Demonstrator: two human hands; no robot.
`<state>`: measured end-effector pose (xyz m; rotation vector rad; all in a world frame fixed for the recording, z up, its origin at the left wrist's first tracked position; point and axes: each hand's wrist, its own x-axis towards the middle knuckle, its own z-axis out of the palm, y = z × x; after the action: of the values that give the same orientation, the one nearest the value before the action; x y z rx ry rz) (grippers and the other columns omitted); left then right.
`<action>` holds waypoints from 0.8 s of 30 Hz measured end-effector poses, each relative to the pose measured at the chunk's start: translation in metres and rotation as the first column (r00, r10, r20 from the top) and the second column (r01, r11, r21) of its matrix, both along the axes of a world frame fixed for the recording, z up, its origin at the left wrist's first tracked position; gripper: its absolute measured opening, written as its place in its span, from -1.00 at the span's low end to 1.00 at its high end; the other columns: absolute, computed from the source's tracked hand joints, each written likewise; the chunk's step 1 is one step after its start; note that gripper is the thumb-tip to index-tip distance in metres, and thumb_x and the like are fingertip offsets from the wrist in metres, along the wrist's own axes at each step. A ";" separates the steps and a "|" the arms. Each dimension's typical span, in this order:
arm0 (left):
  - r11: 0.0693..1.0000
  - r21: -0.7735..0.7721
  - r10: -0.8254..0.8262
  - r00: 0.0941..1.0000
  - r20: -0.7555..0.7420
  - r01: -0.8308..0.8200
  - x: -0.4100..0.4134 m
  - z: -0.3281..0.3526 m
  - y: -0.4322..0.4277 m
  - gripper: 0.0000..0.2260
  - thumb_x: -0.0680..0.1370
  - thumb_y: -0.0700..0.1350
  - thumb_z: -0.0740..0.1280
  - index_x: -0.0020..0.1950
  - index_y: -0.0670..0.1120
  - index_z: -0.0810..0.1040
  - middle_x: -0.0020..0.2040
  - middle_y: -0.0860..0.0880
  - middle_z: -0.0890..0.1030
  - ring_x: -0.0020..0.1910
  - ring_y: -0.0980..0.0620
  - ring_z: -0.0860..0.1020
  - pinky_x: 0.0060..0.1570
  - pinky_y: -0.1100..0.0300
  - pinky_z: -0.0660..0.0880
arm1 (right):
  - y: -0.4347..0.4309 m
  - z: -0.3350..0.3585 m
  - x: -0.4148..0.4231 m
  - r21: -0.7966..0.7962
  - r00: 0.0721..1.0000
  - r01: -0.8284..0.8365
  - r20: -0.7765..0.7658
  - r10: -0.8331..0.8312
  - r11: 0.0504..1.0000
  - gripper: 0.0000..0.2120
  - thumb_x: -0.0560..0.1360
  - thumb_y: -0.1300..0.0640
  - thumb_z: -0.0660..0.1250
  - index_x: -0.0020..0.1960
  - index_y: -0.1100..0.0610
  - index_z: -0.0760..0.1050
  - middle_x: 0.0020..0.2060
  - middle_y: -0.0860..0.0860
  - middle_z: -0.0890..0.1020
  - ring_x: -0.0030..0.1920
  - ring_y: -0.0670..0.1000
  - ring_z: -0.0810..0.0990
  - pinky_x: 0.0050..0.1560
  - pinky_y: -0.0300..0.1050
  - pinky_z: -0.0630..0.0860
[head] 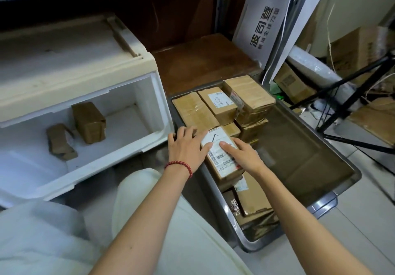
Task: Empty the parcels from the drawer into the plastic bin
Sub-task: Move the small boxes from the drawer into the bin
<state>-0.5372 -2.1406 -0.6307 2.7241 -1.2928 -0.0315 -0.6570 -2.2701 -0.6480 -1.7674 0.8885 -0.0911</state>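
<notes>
Labelled parcel (222, 155) lies on top of other cardboard parcels along the plastic bin's (333, 202) left wall, under both hands. The left hand (188, 146), a red bead bracelet (179, 166) on its wrist, rests flat with fingers spread over the parcel's left edge. The right hand (241, 153) lies flat on the parcel's right side, fingers loosely extended; neither hand grips it. Two brown parcels (88, 123) remain in the open white drawer (119, 157), near its back wall, well apart from the hands.
</notes>
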 end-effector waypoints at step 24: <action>0.957 0.040 0.284 0.957 0.053 -0.286 0.056 0.039 0.080 -0.49 0.55 0.30 0.11 0.41 0.07 0.34 0.36 -0.02 0.45 0.35 -0.09 0.34 0.29 -0.06 0.23 | 0.024 0.046 0.045 -0.510 0.966 -0.255 -0.169 0.196 0.822 -0.41 0.48 -0.27 0.27 0.43 -0.06 0.32 0.29 0.03 0.52 0.26 0.08 0.51 0.21 0.12 0.51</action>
<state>-0.4813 -2.0603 -0.5918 2.9398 -0.9060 0.0305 -0.6123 -2.2457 -0.6021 -2.4076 0.7651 -0.0898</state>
